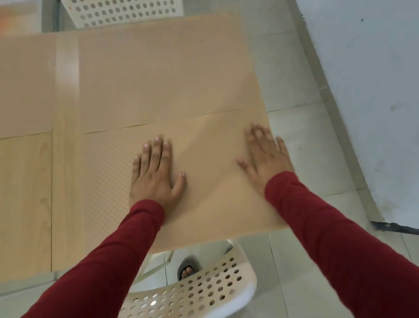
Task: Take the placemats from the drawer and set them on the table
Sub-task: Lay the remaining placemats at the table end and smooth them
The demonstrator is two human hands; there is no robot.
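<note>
- Table [73, 175]: light wood, fills the left and centre of the view; its right edge sits beside tiled floor [295, 69].
- Far mats: one at far right [163, 72], one at far left [4, 89], both flat, a bare strip of table between them.
- Near mat [206, 185]: tan, lies flat at the table's near right corner, its far edge touching or just overlapping the far-right mat; which, cannot tell.
- Near mat's long axis runs left-right, square to the table edges; right edge about flush with the table's edge.
- Near-left spot looks bare wood, so likely one place not yet set.
- Chairs: white perforated, one near [183, 302] under the arms, one far [123, 3].
- Left hand [155, 176]: flat on the mat's middle, fingers spread, palm down, gripping nothing.
- Right hand [266, 157]: flat on the mat's right edge, fingers spread, blurred, gripping nothing.
- Mat lies directly under both palms; right hand is nearer the edge, so any squaring nudge falls to it.
</note>
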